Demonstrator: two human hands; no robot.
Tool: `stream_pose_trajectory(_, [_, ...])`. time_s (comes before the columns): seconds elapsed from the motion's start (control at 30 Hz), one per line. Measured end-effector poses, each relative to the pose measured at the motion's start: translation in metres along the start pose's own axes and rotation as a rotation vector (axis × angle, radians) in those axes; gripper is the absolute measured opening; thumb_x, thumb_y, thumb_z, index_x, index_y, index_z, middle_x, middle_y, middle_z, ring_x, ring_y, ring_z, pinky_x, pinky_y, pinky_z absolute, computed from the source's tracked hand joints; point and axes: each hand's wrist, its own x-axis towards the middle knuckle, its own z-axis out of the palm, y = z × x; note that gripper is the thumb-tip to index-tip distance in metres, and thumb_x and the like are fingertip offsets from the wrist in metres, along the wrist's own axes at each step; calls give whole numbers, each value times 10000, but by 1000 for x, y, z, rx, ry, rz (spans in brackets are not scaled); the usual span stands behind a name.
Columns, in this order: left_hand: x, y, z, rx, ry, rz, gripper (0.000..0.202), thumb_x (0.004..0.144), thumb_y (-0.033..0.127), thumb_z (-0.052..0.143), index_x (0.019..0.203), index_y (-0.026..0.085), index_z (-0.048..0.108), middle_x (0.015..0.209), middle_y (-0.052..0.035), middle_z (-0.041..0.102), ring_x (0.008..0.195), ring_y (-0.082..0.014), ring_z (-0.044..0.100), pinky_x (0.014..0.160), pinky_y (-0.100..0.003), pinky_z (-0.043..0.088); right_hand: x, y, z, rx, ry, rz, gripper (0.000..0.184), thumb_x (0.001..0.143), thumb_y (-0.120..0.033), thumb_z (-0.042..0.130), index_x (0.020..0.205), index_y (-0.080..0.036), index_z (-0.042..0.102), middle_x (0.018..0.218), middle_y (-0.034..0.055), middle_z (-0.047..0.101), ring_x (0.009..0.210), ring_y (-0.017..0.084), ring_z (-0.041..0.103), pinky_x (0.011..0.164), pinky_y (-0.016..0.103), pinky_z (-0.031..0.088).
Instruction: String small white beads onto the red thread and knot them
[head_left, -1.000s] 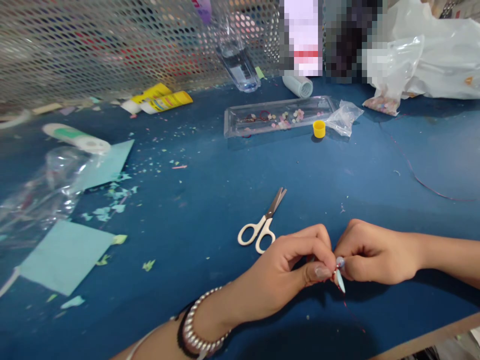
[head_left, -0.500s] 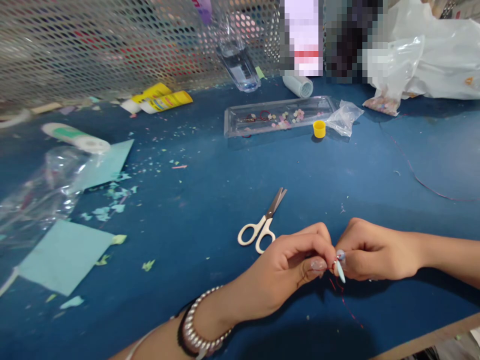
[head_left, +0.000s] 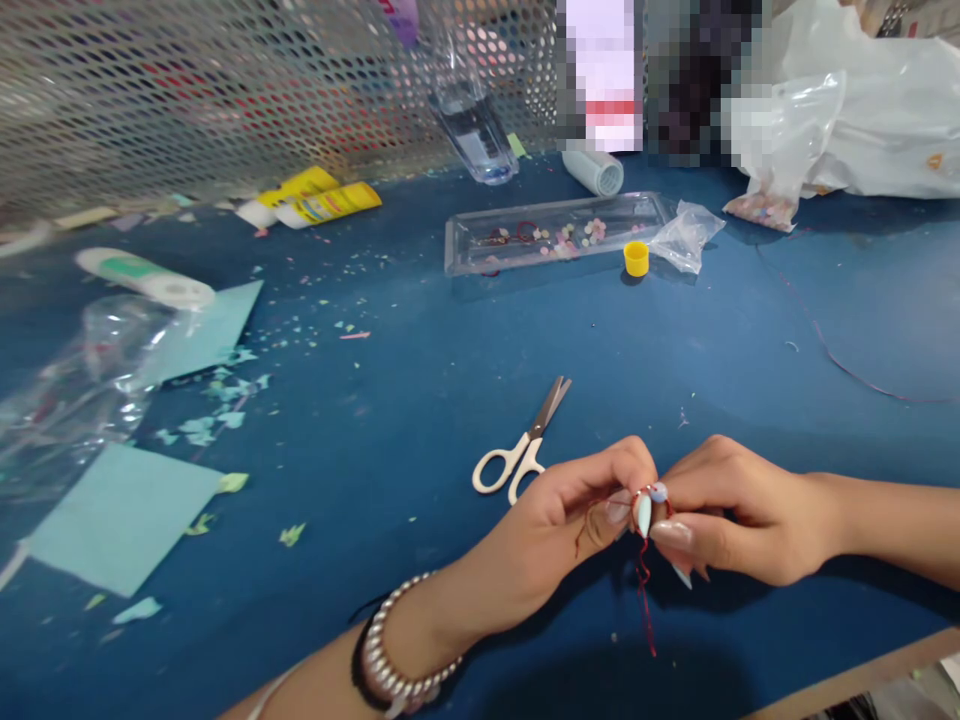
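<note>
Near edge of the blue counter (head_left: 420,400): left hand (head_left: 559,525) and right hand (head_left: 739,520) meet fingertip to fingertip just above the surface. Left grip is pressed together, thumb and forefinger pinching a small pale-blue leaf-shaped charm (head_left: 644,513) with a bead (head_left: 658,491) at its top; right grip also closed, thumb and forefinger pinching the same little cluster from the right side. A thin red thread (head_left: 643,585) hangs down from the pinch, kinked, its end loose over the counter. Pose: left wrist comes in from low left with a pearl bracelet (head_left: 390,660) and a dark band, palm turned inward, other fingers curled; right forearm enters from the right, nearly level, knuckles up, lower fingers tucked. Judgement: the work looks like threading or knotting, so it would go best with both pinches kept close to the bead, thread held taut, and small finger rolls rather than wrist moves, so the charm does not slip. Just beyond the hands, white-handled scissors (head_left: 521,450) lie shut, blades pointing far-right. Left: light-blue paper sheets (head_left: 124,515), scraps, a clear bag (head_left: 71,400), a white glue stick (head_left: 142,280). Farther: a clear tray (head_left: 551,240) of beads, a yellow cap (head_left: 636,258) touching its front, yellow tubes (head_left: 315,200), a plastic bottle (head_left: 472,130), and a perforated metal screen (head_left: 187,90) at the back.
</note>
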Motion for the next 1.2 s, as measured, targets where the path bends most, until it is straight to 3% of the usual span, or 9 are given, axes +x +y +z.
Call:
stream_pose_trajectory(0.5, [-1, 1, 3, 50, 36, -8, 262, 844, 415, 548, 742, 176, 582, 765, 11, 422, 665, -112, 391, 619, -231, 336, -2, 1, -1, 27, -30, 47, 335, 921, -212, 342, 646, -138, 519, 548, -3, 530, 491, 74, 457, 539, 184, 388])
stream_pose_trajectory(0.7, [-2, 6, 8, 5, 80, -75, 257, 836, 406, 540, 731, 179, 599, 772, -5, 430, 691, -138, 394, 632, -258, 333, -1, 4, -1, 163, -51, 178, 374, 901, -195, 324, 563, -146, 476, 472, -11, 507, 442, 71, 462, 491, 177, 395])
stream_pose_trajectory(0.87, [-1, 3, 9, 67, 133, -21, 284, 777, 467, 604, 759, 184, 600, 772, 7, 418, 680, -128, 377, 626, -252, 316, 0, 4, -1, 227, 3, 265, 323, 863, -191, 344, 560, -153, 451, 475, -27, 488, 409, 60, 443, 439, 163, 380])
stream_pose_trajectory(1.1, [1, -3, 4, 111, 136, -8, 308, 790, 443, 610, 674, 165, 549, 731, 21, 416, 646, -106, 389, 591, -233, 312, 1, 0, -3, 256, -21, 247, 292, 871, -235, 387, 610, -144, 478, 467, -26, 486, 427, 69, 466, 451, 162, 393])
stream_pose_trajectory(1.2, [0, -2, 3, 120, 144, -30, 308, 807, 443, 589, 687, 162, 545, 735, 16, 426, 656, -111, 403, 603, -240, 332, 1, 0, -4, 264, -33, 229, 231, 839, -170, 384, 635, -141, 489, 483, -28, 491, 436, 66, 465, 462, 161, 399])
